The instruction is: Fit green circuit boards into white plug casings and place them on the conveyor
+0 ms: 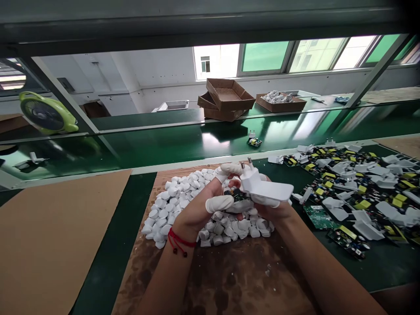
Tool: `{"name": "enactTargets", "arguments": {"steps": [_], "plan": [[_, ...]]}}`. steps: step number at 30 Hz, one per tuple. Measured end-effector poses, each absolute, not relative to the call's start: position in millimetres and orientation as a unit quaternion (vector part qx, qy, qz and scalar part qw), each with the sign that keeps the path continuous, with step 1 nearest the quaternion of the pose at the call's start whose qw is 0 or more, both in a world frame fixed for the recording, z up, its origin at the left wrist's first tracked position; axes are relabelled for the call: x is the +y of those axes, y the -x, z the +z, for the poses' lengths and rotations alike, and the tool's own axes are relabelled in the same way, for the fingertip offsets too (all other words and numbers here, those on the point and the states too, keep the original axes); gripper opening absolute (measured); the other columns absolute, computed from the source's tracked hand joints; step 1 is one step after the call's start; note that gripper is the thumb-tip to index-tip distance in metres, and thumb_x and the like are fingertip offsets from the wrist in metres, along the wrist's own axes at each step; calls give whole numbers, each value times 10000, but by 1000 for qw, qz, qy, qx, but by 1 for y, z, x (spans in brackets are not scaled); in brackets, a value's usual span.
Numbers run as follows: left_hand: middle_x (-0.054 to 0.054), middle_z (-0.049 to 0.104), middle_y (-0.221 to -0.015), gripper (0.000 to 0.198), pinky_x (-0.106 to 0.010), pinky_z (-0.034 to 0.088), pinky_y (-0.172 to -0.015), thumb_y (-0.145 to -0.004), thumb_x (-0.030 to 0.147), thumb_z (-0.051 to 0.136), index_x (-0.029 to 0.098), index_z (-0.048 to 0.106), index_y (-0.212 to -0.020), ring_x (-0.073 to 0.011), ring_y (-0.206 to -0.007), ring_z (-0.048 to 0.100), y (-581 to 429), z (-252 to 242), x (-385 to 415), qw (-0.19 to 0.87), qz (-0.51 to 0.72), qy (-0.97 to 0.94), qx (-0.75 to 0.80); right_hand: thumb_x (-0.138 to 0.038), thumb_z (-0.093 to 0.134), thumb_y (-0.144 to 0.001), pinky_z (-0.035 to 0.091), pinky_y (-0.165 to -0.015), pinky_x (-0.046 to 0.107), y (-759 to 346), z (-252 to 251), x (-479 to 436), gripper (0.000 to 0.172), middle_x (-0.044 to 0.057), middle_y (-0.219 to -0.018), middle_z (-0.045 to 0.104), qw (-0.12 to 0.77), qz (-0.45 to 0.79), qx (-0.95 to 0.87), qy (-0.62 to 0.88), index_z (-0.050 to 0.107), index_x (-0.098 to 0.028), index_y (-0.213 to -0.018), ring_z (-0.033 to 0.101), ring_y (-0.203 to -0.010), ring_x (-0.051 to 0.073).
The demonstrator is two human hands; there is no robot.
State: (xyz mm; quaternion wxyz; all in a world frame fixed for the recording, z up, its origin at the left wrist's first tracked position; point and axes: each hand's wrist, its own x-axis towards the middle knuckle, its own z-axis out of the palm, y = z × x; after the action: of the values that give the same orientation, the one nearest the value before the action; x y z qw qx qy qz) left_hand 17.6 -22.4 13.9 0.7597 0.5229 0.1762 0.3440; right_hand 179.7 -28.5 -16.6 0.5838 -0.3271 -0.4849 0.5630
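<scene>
Both hands meet above a pile of small white plastic caps (173,197). My left hand (216,197), with white finger cots on some fingers, is closed round a small circuit board (236,195) that sits over a pale, rounded casing piece (242,206). Closed on a white plug cover (267,189) is my right hand (271,208); the cover's two metal pins point up and its flat part reaches to the right. Plug cover and board are very close together, and I cannot tell whether they are joined. Several right-hand fingers are hidden behind the cover.
At right lie many circuit boards with white plug covers (370,181). One more such unit (254,141) lies on the green conveyor (170,146). Cardboard trays (229,105) stand behind it, a green fan (46,113) at left. A cardboard sheet (55,227) covers the near left.
</scene>
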Motion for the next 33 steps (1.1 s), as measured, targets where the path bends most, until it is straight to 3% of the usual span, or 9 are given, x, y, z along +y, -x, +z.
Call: {"name": "enactTargets", "arguments": {"steps": [4, 7, 11, 17, 21, 25, 29, 31, 33], "plan": [[-112, 597, -1256, 808, -379, 544, -765, -680, 451, 726, 262, 405, -1396, -290, -943, 648, -18, 11, -23, 767, 345, -511, 175, -430, 824, -508, 501, -404, 275, -179, -12, -31, 373, 57, -827, 685, 551, 643, -466, 256, 709, -250, -814, 626, -671, 213], [-114, 573, -1292, 797, -372, 532, -800, -683, 452, 724, 252, 417, -1390, -290, -1005, 620, -17, 8, -22, 766, 351, -510, 172, -431, 829, -513, 532, -456, 290, -178, -9, -31, 346, 59, -775, 686, 561, 632, -470, 255, 713, -237, -775, 631, -669, 212], [-116, 573, -1289, 804, -374, 537, -758, -691, 455, 714, 261, 391, -1401, -274, -940, 641, -18, 7, -21, 767, 339, -513, 181, -491, 799, -544, 564, -535, 359, -175, -9, -29, 380, 89, -793, 703, 558, 621, -476, 275, 716, -225, -801, 658, -728, 259], [-105, 625, -1198, 805, -350, 539, -694, -641, 435, 760, 253, 449, -1360, -274, -916, 643, -19, 6, -20, 774, 334, -506, 185, -507, 772, -582, 550, -497, 330, -176, -11, -27, 373, 73, -804, 704, 550, 611, -498, 276, 718, -235, -832, 666, -742, 258], [-86, 678, -1071, 516, -337, 527, -684, -687, 408, 729, 207, 630, -1151, -250, -884, 629, -19, 2, -15, 772, 397, -444, 221, -452, 752, -642, 536, -494, 279, -172, -8, -23, 296, 42, -817, 708, 558, 601, -502, 276, 712, -239, -843, 647, -674, 198], [-33, 698, -844, 236, -285, 499, -577, -731, 379, 696, 194, 706, -877, -182, -725, 598, -20, -2, -9, 763, 462, -369, 260, -363, 735, -693, 533, -539, 244, -168, -7, -19, 335, 26, -887, 707, 540, 597, -539, 248, 686, -237, -1000, 630, -698, 163], [-23, 692, -853, 293, -267, 508, -574, -684, 394, 753, 202, 709, -902, -151, -690, 585, -20, 0, -10, 761, 450, -391, 256, -378, 701, -741, 517, -558, 251, -170, -13, -16, 344, 29, -926, 701, 546, 567, -550, 279, 673, -247, -1057, 632, -726, 172], [-31, 692, -900, 369, -269, 514, -597, -673, 385, 769, 206, 695, -987, -152, -711, 596, -20, 1, -12, 758, 448, -406, 246, -422, 603, -821, 523, -657, 295, -175, -15, -13, 316, 39, -949, 702, 575, 504, -554, 329, 670, -244, -1073, 641, -804, 199], [-35, 690, -928, 440, -286, 518, -626, -685, 380, 761, 214, 664, -1082, -160, -727, 612, -19, 1, -12, 752, 457, -404, 249, -408, 469, -898, 492, -806, 343, -182, -16, -9, 333, 67, -1033, 688, 575, 365, -583, 442, 661, -213, -1087, 620, -951, 227]]}}
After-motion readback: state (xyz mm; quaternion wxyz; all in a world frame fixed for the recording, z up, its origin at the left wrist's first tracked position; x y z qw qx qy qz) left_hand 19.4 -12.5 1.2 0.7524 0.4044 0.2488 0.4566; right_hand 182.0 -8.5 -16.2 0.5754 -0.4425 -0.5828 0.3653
